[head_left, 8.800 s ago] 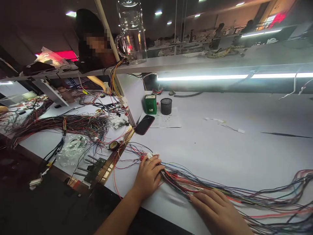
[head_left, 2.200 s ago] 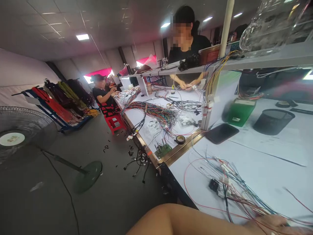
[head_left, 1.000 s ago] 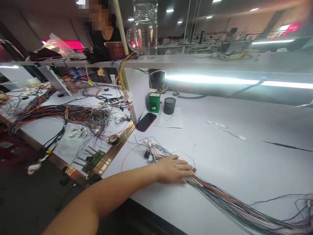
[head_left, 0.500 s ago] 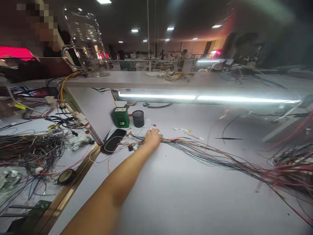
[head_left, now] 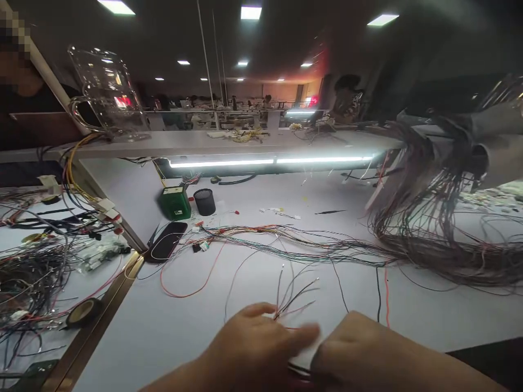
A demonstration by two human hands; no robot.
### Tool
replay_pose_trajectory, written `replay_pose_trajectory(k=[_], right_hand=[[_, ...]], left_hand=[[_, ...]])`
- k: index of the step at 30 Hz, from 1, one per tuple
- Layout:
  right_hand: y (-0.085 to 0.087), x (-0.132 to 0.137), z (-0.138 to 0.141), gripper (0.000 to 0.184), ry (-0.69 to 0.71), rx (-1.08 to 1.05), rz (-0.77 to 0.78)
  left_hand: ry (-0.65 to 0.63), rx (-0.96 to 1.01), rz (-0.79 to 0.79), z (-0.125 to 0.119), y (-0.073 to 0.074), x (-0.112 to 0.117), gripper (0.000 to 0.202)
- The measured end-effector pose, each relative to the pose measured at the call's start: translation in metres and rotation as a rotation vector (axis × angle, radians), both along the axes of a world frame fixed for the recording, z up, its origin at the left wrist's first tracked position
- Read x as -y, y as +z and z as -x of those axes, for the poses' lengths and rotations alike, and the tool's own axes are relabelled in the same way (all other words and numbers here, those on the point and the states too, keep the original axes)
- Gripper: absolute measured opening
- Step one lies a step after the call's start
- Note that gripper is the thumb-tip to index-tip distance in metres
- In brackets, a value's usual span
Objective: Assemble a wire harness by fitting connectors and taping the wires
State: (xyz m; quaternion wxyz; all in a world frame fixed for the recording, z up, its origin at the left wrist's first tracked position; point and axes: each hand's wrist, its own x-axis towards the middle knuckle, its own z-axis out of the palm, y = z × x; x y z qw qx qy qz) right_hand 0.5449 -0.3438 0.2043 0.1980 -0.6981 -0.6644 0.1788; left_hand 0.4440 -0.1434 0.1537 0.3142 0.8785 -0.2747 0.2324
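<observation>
Both my hands are low at the front edge of the white bench, close together and blurred. My left hand (head_left: 257,345) has its fingers pressed together, pointing at my right hand (head_left: 362,356), whose fingers curl under. A small bunch of thin loose wires (head_left: 295,291) fans upward from between them, and dark strands run from hand to hand. Farther back, a long multicoloured wire harness (head_left: 281,244) lies across the bench with small connectors at its left end (head_left: 200,246).
A thick hanging bundle of wires (head_left: 425,218) fills the right. A dark phone (head_left: 165,247), green box (head_left: 175,202) and black mesh cup (head_left: 204,201) stand back left. A tape roll (head_left: 84,313) lies left. A glass pitcher (head_left: 107,92) sits on the shelf.
My left hand has come back from the harness's far end to the front edge. My right hand has come into view beside it, and a small wire bunch is now between them.
</observation>
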Motion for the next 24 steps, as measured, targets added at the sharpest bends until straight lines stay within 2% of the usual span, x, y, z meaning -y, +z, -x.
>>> replay_pose_trajectory(k=[2, 4, 5, 7, 9, 11, 12, 13, 14, 15, 17, 18, 20, 21, 22, 24], right_hand=[[0.006, 0.005, 0.005, 0.011, -0.102, -0.079, 0.039], [-0.002, 0.013, 0.002, 0.009, -0.170, -0.131, 0.075], [-0.012, 0.016, -0.003, 0.009, -0.192, -0.122, 0.084], [-0.041, 0.022, -0.022, 0.010, -0.209, -0.042, 0.081], [-0.077, 0.027, -0.050, 0.021, -0.248, 0.160, -0.009], [-0.110, 0.038, -0.082, 0.026, -0.278, 0.345, -0.046], [-0.124, 0.046, -0.098, 0.026, -0.274, 0.400, -0.047], [-0.135, 0.056, -0.113, 0.026, -0.281, 0.449, -0.046], [-0.144, 0.067, -0.126, 0.026, -0.315, 0.490, -0.050], [-0.151, 0.079, -0.137, 0.024, -0.322, 0.506, -0.055], [-0.161, 0.101, -0.150, 0.022, -0.324, 0.489, -0.066], [-0.165, 0.110, -0.153, 0.022, -0.315, 0.476, -0.067], [-0.171, 0.120, -0.153, 0.024, -0.303, 0.460, -0.052], [-0.174, 0.122, -0.152, 0.024, -0.301, 0.459, -0.040], [-0.176, 0.120, -0.150, 0.024, -0.305, 0.459, -0.031], [-0.181, 0.112, -0.148, 0.022, -0.343, 0.459, -0.032]], left_hand=[[0.159, -0.231, 0.093, 0.006, -0.005, -0.012, 0.032], [0.251, -0.434, 0.141, 0.015, 0.012, -0.036, 0.016], [0.277, -0.435, 0.134, 0.022, 0.027, -0.048, 0.016], [0.300, -0.305, -0.016, 0.036, 0.062, -0.070, 0.021], [0.370, -0.133, -0.250, 0.051, 0.092, -0.085, 0.025], [0.438, -0.009, -0.423, 0.065, 0.105, -0.092, 0.030], [0.472, 0.004, -0.477, 0.071, 0.103, -0.093, 0.032], [0.505, -0.028, -0.519, 0.076, 0.094, -0.093, 0.034], [0.537, -0.098, -0.551, 0.080, 0.078, -0.093, 0.034], [0.579, -0.202, -0.575, 0.083, 0.057, -0.092, 0.033], [0.611, -0.428, -0.608, 0.089, 0.001, -0.092, 0.028], [0.585, -0.524, -0.610, 0.092, -0.029, -0.093, 0.029], [0.562, -0.636, -0.613, 0.098, -0.082, -0.097, 0.050], [0.581, -0.649, -0.614, 0.099, -0.101, -0.101, 0.063], [0.602, -0.649, -0.603, 0.099, -0.114, -0.105, 0.070], [0.556, -0.650, -0.576, 0.089, -0.122, -0.115, 0.081]])
